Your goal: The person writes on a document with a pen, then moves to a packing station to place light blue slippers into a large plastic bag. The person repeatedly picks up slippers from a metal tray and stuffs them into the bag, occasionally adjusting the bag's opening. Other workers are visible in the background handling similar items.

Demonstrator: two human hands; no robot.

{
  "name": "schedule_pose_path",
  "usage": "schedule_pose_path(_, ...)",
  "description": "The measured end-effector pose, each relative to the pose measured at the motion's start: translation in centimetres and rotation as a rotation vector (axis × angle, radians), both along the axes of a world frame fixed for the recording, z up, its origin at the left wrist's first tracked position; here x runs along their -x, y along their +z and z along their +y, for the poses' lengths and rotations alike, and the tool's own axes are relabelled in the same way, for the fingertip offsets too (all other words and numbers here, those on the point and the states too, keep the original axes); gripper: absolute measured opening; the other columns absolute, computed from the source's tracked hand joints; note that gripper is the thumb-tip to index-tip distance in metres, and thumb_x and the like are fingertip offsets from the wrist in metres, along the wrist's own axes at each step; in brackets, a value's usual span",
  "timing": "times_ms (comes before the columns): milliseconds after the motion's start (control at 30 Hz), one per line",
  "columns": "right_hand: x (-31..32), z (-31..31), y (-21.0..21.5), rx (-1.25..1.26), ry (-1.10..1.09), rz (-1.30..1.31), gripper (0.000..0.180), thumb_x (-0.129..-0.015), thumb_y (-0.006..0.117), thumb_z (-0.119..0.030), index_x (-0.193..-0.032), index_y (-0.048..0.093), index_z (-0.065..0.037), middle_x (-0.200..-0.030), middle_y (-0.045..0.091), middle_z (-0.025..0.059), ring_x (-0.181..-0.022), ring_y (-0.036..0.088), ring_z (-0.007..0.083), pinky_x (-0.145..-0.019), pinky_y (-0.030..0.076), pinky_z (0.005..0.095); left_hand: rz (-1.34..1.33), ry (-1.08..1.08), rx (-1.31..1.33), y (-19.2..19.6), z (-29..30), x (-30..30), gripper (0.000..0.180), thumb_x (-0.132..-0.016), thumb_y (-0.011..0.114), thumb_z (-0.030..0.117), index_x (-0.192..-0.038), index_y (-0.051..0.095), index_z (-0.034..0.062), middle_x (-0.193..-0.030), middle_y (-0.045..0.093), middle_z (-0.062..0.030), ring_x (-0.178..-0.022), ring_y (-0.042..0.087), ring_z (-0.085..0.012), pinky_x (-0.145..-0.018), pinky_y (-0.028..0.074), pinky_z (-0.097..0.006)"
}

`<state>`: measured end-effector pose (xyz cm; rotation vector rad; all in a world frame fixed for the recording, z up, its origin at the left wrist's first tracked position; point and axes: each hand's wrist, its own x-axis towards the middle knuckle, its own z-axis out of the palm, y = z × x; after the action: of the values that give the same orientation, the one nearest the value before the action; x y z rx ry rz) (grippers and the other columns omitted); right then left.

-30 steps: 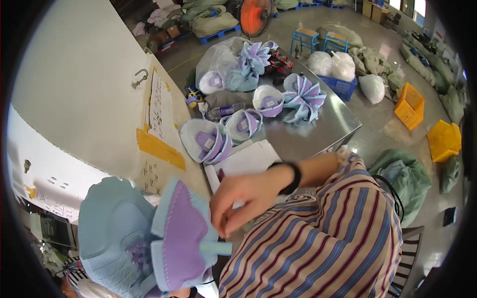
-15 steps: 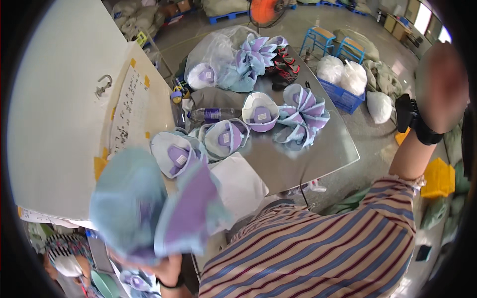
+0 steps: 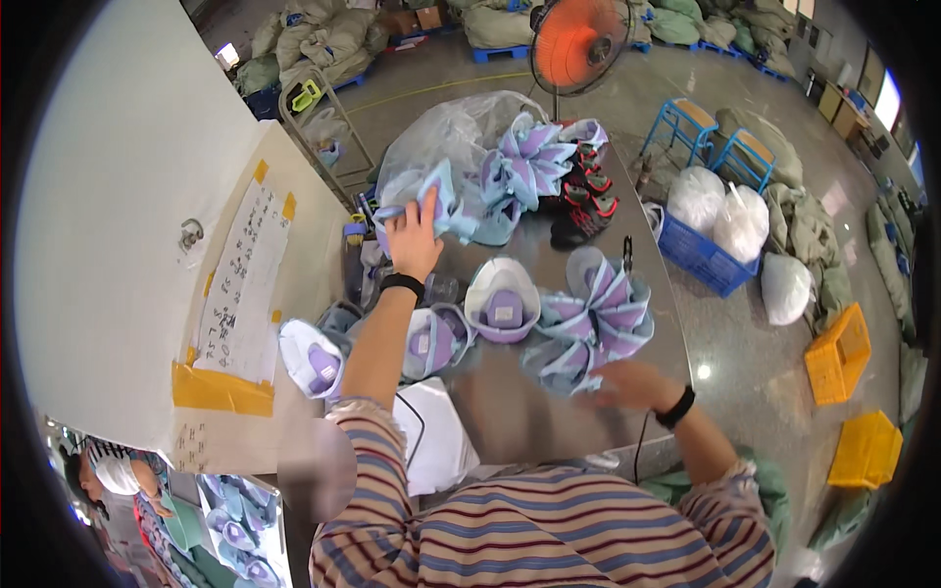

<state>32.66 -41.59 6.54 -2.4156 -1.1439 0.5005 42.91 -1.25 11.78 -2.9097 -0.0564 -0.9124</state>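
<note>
My left hand [image 3: 417, 240] reaches to the far side of the table, its fingers closed over a light-blue and purple shoe upper [image 3: 438, 186]. That piece lies by a clear plastic bag [image 3: 461, 122] and a fanned bunch of similar uppers [image 3: 529, 162]. Blurred by motion, my right hand [image 3: 632, 385] is at the near edge of another fanned cluster of uppers [image 3: 598, 318]; its fingers cannot be read. Between my arms stand single uppers with white linings and labelled purple tongues: one in the middle [image 3: 504, 302], one beside it [image 3: 434, 341], one at left [image 3: 312, 361].
Black and red shoe pieces [image 3: 585, 201] lie at the far table edge. A white sheet [image 3: 431, 431] lies near me. At left rises a white panel with a handwritten paper [image 3: 238, 284]. Beyond the table are an orange fan [image 3: 580, 44], stools [image 3: 686, 127] and a blue basket [image 3: 711, 257].
My left hand has moved from the near left to the far bag with the uppers. My right hand has come down from the upper right to the fanned cluster. The view has shifted.
</note>
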Motion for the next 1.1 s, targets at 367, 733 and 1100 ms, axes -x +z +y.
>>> schedule_pose_path(367,1.5,0.8,-3.2,-0.126,0.063,0.273,0.054,-0.075,0.059,-0.027,-0.124,0.042,-0.01,-0.108,0.054,0.0173,-0.095,0.054,0.0361,-0.081,0.044,0.0422,0.393,0.046,0.05,-14.2,0.1,-3.6,0.067,-0.073,0.059,0.015,-0.133,0.03,0.0204,-0.129,0.038,-0.0155,-0.117,0.039,-0.0366,-0.095,0.026,-0.051)
schedule_pose_path(733,-5.5,11.7,-3.7,0.053,0.247,0.061,0.053,-0.073,0.062,-0.032,-0.113,0.048,0.0,-0.102,0.053,0.0204,-0.091,0.054,0.0381,-0.076,0.045,0.0429,0.557,-0.077,0.469,-5.1,0.8,20.7,0.041,-0.071,0.061,0.02,-0.109,0.051,0.0057,-0.099,0.057,-0.0123,-0.096,0.052,-0.0285,-0.076,0.042,-0.041)
schedule_pose_path(1100,-8.8,29.6,-6.1,-0.307,-0.099,-0.088,0.024,-0.072,0.052,-0.019,-0.089,0.059,-0.005,-0.08,0.06,0.0179,-0.079,0.057,0.0359,-0.072,0.045,0.0441,0.749,-0.021,0.488,-6.3,-3.2,28.2,0.053,-0.067,0.068,0.027,-0.113,0.048,0.0091,-0.125,0.04,-0.0125,-0.12,0.033,-0.0315,-0.091,0.034,-0.045)
